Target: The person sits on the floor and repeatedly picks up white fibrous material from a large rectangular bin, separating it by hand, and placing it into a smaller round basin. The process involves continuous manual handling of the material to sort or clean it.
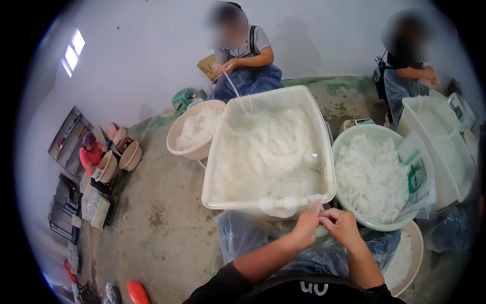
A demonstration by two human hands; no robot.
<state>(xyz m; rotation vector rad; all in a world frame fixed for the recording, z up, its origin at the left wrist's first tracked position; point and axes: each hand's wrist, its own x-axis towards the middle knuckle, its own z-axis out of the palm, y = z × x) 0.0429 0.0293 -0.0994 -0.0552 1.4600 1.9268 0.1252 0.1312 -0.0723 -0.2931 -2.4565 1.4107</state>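
Before me stands a large white plastic tub [210,190] holding cloudy liquid and a mass of soft white strands [273,140]. At its near right corner, my left hand [308,222] is closed around a small white wad [314,198]. My right hand [341,227] meets it from the right, thumb and fingertips pinched together against the left fingers. Whether the right fingertips hold part of the wad is hidden. Both hands are above my lap, which a clear plastic apron [246,231] covers. White clumps [290,203] hang on the tub's near rim.
A pale green basin [340,212] of white strands, with a printed plastic bag [417,174], adjoins the tub. Pink basins [176,146] [415,262] stand left and lower right. Seated workers [243,57] [406,72] are opposite and far right; another person [91,152] sits far left.
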